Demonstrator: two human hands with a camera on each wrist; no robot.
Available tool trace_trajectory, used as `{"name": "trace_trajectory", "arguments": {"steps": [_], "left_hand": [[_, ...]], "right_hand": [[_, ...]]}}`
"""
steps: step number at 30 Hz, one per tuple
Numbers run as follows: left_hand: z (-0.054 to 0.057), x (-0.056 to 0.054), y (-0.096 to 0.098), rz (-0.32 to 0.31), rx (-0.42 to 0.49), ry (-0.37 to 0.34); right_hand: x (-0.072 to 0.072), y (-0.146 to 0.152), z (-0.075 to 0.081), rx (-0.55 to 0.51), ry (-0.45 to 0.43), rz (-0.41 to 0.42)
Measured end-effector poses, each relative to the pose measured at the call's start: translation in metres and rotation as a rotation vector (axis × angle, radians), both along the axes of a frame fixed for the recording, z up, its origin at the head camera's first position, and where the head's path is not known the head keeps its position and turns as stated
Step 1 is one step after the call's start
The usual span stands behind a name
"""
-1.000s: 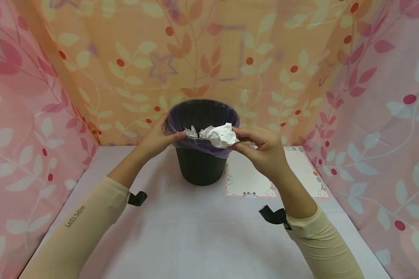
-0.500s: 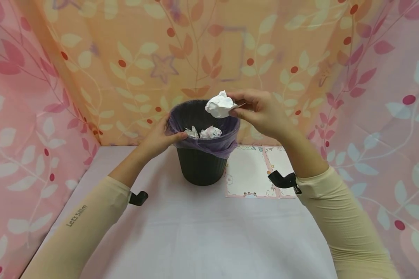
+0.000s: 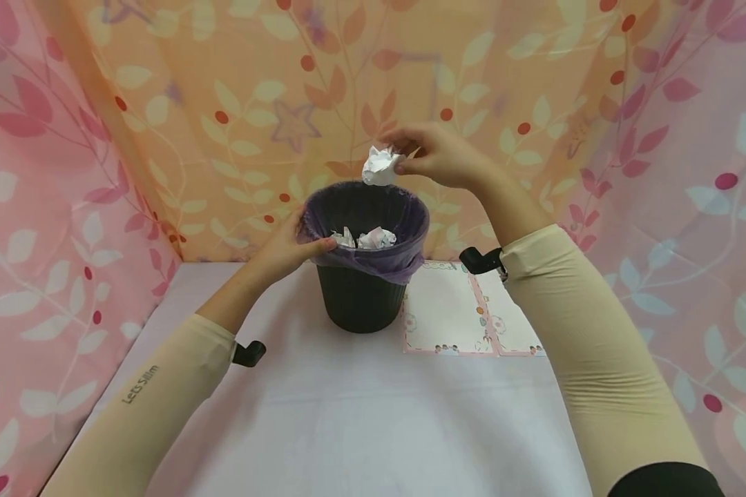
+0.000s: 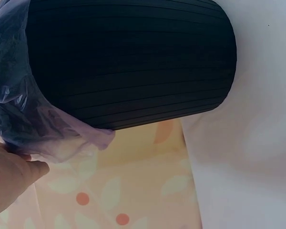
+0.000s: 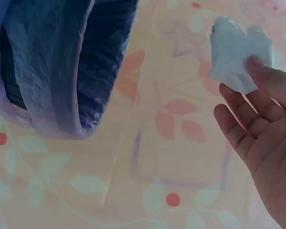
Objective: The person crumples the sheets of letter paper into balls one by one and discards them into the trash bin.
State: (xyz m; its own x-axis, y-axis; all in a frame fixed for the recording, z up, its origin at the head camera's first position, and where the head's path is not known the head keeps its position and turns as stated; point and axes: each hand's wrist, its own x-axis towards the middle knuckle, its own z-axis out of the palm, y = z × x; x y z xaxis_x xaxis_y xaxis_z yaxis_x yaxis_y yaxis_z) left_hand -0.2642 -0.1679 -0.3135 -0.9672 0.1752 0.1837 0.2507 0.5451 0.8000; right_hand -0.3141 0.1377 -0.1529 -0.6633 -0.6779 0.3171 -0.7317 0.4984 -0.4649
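Observation:
A dark ribbed trash bin [image 3: 362,297] lined with a purple plastic bag [image 3: 379,264] stands upright on the table. My left hand [image 3: 289,250] grips its left rim, thumb over the near edge and fingers round the outside; in the left wrist view that hand [image 4: 12,176] shows at the bag's folded edge. Above the bin's far rim, my right hand [image 3: 438,155] pinches a crumpled ball of white paper [image 3: 379,166] between thumb and fingers. The right wrist view shows this paper [image 5: 240,55] clear of the bin. More crumpled paper [image 3: 377,238] lies inside the bin.
Two white sheets with pink patterned borders, the nearer-left sheet [image 3: 447,310] beside the bin, lie flat on the white-covered table [image 3: 348,414]. Floral cloth [image 3: 255,124] hangs behind and along both sides.
My right hand has lifted the crumpled paper from the bin's near rim, up and away to above the far rim. The left hand has kept its hold on the bin.

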Motion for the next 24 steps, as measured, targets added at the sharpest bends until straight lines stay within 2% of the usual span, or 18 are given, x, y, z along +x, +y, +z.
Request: {"name": "trace_trajectory", "arguments": {"steps": [5,10,13,17,24], "left_hand": [[0.002,0.001,0.0,0.015,-0.008,-0.013],[0.003,0.002,0.001,0.022,-0.017,-0.018],[0.003,0.001,0.002,0.014,-0.013,-0.012],[0.003,0.0,0.002,0.011,-0.014,-0.021],[0.003,-0.002,0.003,0.007,-0.021,-0.02]], "right_hand": [[-0.025,-0.007,0.002,0.027,-0.02,-0.064],[-0.044,-0.01,0.003,0.031,-0.065,-0.105],[-0.051,-0.012,0.004,0.039,-0.098,-0.124],[-0.058,-0.018,0.004,0.073,-0.092,-0.14],[-0.072,-0.028,-0.005,0.068,-0.112,-0.09]]}}
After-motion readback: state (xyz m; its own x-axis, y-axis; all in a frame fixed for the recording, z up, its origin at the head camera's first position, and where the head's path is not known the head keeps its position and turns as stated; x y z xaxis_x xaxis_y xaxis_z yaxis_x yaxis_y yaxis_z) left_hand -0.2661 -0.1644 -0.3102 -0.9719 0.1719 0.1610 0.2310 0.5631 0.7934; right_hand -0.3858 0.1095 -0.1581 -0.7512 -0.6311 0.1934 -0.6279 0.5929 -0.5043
